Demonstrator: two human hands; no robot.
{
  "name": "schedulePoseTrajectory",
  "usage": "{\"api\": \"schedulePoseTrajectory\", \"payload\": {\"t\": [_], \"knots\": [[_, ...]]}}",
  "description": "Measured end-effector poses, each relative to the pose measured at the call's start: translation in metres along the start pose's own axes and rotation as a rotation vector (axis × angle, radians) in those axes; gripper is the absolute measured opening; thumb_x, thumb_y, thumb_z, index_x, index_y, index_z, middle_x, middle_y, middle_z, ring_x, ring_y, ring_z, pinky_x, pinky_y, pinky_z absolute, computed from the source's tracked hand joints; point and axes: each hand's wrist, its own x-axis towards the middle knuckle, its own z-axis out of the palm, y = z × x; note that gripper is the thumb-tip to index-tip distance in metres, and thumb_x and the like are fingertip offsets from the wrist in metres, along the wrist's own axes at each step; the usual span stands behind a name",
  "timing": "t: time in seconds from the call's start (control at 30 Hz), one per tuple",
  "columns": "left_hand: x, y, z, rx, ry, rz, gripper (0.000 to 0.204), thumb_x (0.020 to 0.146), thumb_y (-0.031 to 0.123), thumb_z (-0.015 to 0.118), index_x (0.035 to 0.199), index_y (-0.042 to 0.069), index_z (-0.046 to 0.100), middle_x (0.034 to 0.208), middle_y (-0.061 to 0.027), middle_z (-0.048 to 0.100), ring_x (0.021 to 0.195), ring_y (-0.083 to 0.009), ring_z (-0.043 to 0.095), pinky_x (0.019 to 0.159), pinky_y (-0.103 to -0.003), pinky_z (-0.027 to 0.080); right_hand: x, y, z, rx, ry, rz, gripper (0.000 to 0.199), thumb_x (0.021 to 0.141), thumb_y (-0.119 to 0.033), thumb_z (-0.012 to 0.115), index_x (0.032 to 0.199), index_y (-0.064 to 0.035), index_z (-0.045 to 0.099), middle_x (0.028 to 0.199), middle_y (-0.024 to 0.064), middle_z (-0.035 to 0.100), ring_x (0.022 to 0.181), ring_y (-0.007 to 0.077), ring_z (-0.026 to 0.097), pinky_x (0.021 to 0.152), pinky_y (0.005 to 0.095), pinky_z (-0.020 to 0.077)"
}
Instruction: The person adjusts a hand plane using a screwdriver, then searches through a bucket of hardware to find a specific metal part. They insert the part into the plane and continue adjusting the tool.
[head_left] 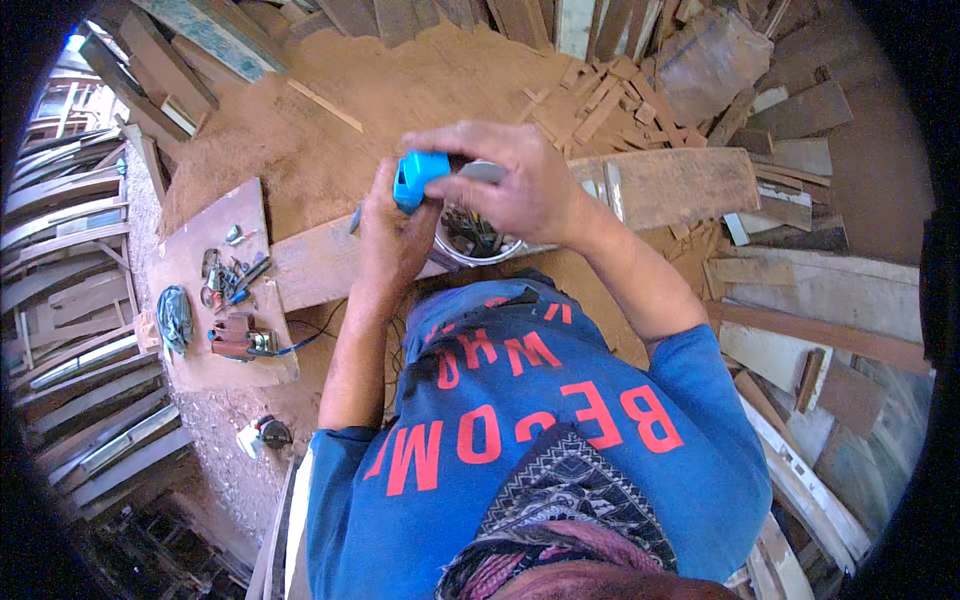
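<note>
A patterned scarf [575,495] hung bodyward of the grip. The left hand [397,232] and right hand [528,185] together held a blue piece [425,172] near a bucket [470,262].

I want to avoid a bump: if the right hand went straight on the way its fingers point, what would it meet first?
Most likely the blue piece right at the fingers of the right hand; contact depth is unclear.

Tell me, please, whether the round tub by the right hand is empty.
The tub is not empty: small dark pieces show inside its pale rim. How full, I cannot tell.
</note>
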Motion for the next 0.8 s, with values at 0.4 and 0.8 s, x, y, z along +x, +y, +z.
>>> {"api": "schedulePoseTrajectory", "payload": {"t": [0.4,0.8], "knots": [[0.011,0.01,0.019,0.118,-0.283,-0.104,0.028,0.093,0.008,0.064,0.119,0.001,0.064,0.105,-0.0164,0.072,0.097,-0.0226,0.068,0.085,-0.037,0.052,-0.039,0.014,-0.011,0.032,0.087,0.261,0.041,0.089,-0.014,0.078,0.127,-0.0017,0.067,0.105,0.0093,0.072,0.092,0.0137,0.069,0.083,0.0278,0.0557],[-0.038,-0.033,0.073,0.005,-0.463,-0.119,0.03,0.087,0.013,0.068,0.112,0.001,0.057,0.097,-0.0303,0.069,0.095,-0.0493,0.066,0.076,-0.055,0.053,-0.118,0.007,0.005,-0.069,0.205,0.624,0.033,0.085,-0.01,0.079,0.116,-0.0018,0.072,0.11,0.0143,0.074,0.1,0.0218,0.072,0.087,0.034,0.057]]}}
